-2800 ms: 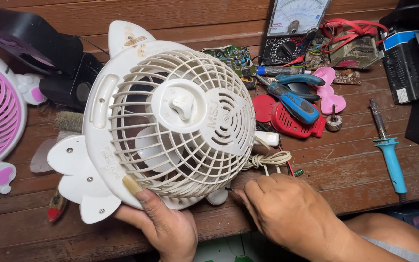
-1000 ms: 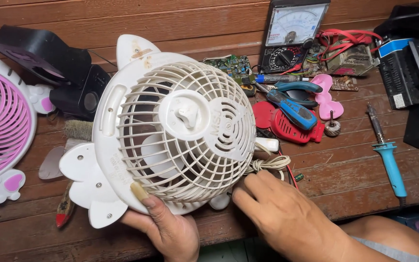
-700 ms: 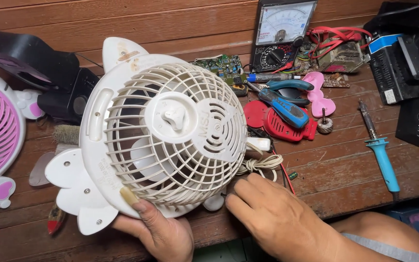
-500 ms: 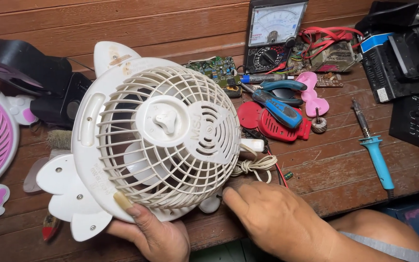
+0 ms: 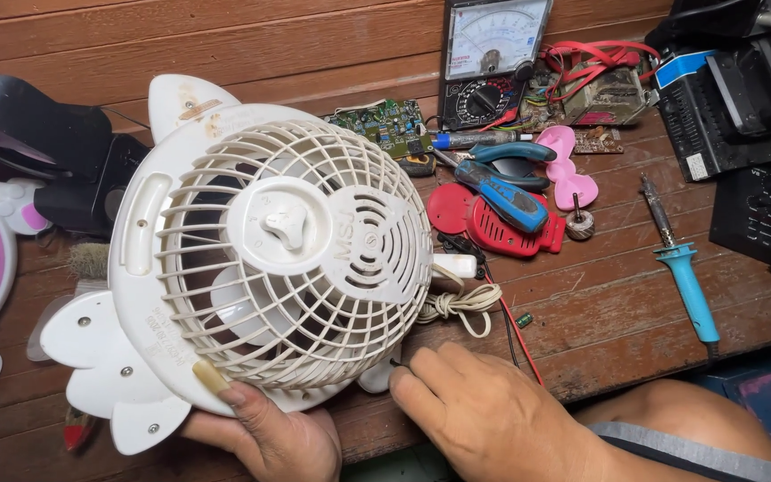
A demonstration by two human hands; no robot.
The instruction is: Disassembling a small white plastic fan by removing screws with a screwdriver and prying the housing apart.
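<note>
Pliers [image 5: 503,183], soldering iron [image 5: 684,277] — beside fan [image 5: 269,259]

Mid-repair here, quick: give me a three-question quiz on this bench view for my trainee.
1. True or false: the left hand grips the white fan at its lower rim.
2. Which lies nearest the right hand: (a) soldering iron, (b) bundled white cord, (c) multimeter?
3. What colour is the handle of the soldering iron?

Key: 1 true; 2 b; 3 blue.
</note>
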